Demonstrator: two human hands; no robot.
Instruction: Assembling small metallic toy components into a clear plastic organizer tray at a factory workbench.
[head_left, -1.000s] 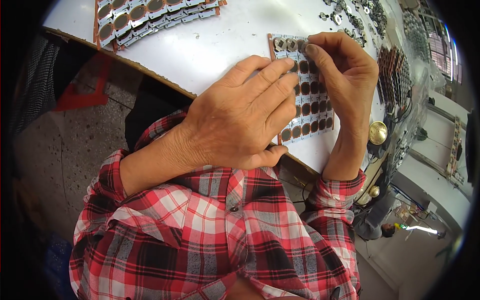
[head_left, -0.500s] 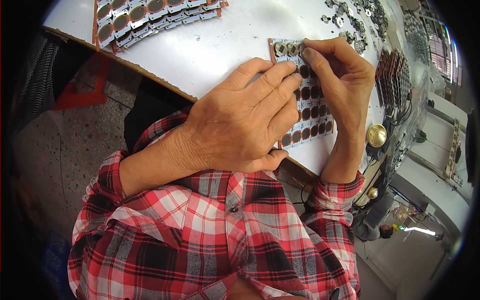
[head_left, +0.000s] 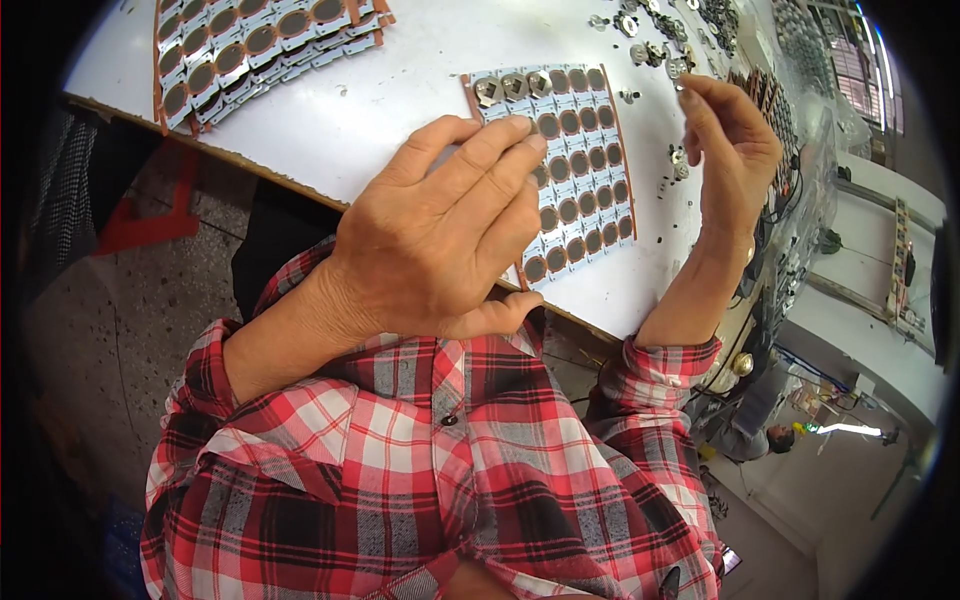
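Observation:
A panel of small light-blue circuit boards (head_left: pixel 585 143), each with a dark round pad, lies on the white table. On its far row, at the left end, sit three round metal clips (head_left: pixel 514 86) side by side. My left hand (head_left: pixel 440 225) lies over the panel's left side with its fingers stretched out, resting on it and hiding part of the rows. Off to the right, my right hand (head_left: pixel 735 140) is beside loose metal parts (head_left: pixel 676 68), thumb and forefinger pinched together. Whether a part is between those fingertips is too small to make out.
Several similar panels (head_left: pixel 260 40) are stacked at the far left. More small metal parts (head_left: pixel 715 25) are scattered at the far right, near another stack of panels (head_left: pixel 765 100). The table's wooden edge (head_left: pixel 250 165) runs in front. A person (head_left: pixel 745 440) is in the right background.
My right hand has left the third clip on the panel's far row and moved right to the loose parts. My left hand stays on the panel. The whole view has shifted slightly.

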